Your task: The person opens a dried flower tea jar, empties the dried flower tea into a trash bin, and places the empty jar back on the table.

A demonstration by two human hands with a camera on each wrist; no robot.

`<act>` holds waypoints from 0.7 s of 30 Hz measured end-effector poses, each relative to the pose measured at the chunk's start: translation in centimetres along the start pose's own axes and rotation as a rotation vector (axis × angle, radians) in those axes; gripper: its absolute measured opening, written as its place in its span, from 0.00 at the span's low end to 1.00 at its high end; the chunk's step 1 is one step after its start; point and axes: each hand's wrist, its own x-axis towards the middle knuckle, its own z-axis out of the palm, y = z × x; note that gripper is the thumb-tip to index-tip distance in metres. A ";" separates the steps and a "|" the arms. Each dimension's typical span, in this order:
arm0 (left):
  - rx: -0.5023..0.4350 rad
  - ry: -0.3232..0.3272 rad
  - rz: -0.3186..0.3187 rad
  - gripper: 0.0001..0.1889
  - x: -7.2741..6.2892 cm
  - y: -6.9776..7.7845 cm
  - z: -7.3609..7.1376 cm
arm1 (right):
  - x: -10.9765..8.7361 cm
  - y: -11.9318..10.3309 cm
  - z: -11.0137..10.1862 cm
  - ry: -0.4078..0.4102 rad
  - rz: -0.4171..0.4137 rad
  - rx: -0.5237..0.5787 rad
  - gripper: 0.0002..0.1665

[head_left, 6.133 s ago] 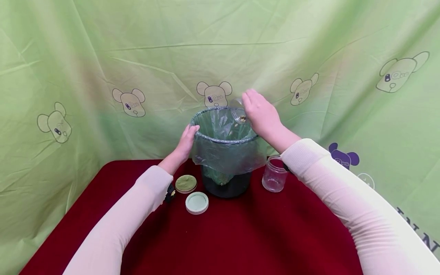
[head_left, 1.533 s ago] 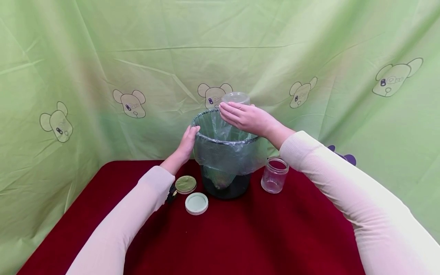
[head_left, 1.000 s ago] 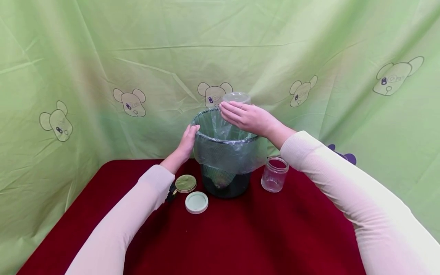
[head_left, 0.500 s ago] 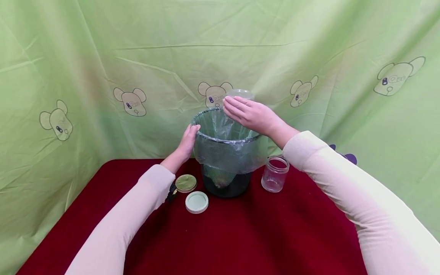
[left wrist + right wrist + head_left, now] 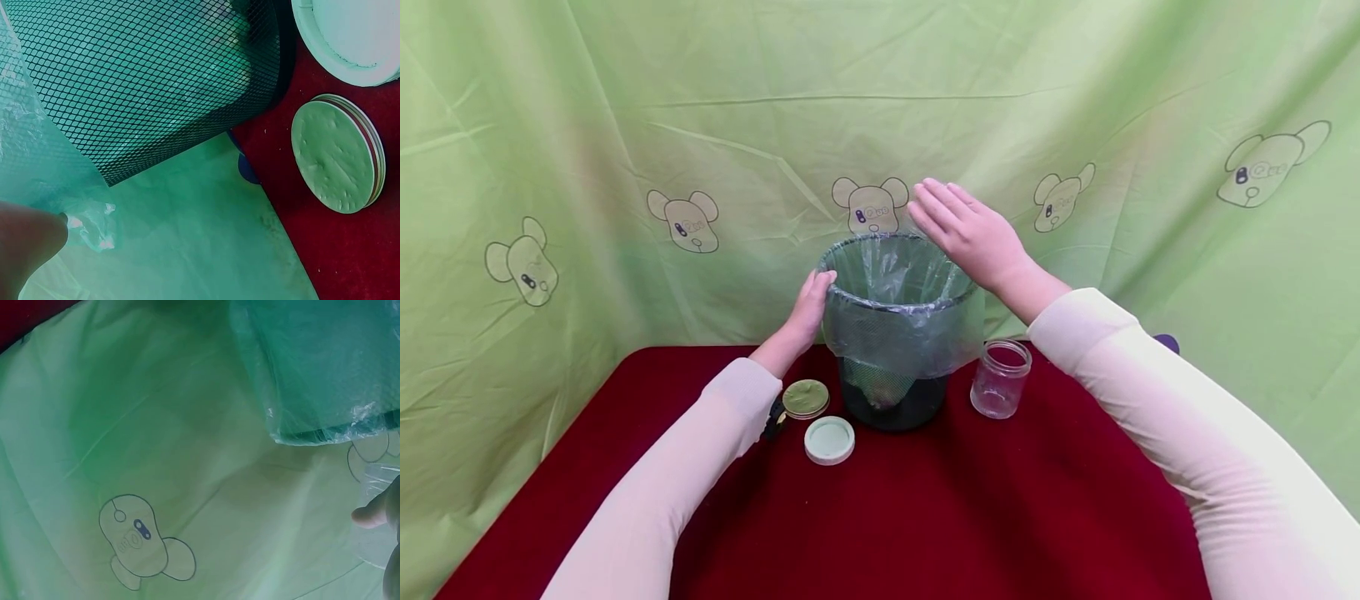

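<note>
My left hand (image 5: pixel 808 304) grips the left rim of a black mesh bin (image 5: pixel 895 408) lined with a clear green-tinted plastic bag (image 5: pixel 902 337) folded over the edge. Above the bin's far right side, my right hand (image 5: pixel 973 233) is raised with its back toward me. In the right wrist view its thumb lies against a clear jar (image 5: pixel 370 545); the hand hides that jar in the head view. Through the mesh, the left wrist view shows blurred yellowish and pinkish stuff in the bag's bottom.
A second clear jar (image 5: pixel 1000 383) stands uncovered right of the bin. On the red tablecloth (image 5: pixel 925 517), left of the bin, lie a green-topped lid (image 5: pixel 806 398) and a pale lid (image 5: pixel 830 440) with its inside up. A green printed curtain (image 5: pixel 760 108) hangs close behind.
Earlier the right hand held the jar tilted into the bin with small bits inside, then bottom up over it. Now that hand has moved up and right. The left hand stays put.
</note>
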 end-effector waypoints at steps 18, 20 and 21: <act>-0.001 0.001 0.005 0.34 0.0 -0.1 0.1 | -1.0 0.1 -0.8 0.061 0.372 0.202 0.32; -0.002 -0.001 0.009 0.33 0.0 -0.1 0.1 | -1.2 0.1 -1.0 0.055 0.405 0.214 0.34; -0.005 -0.002 0.011 0.33 0.0 0.0 0.0 | -1.3 0.1 -1.1 0.048 0.422 0.224 0.36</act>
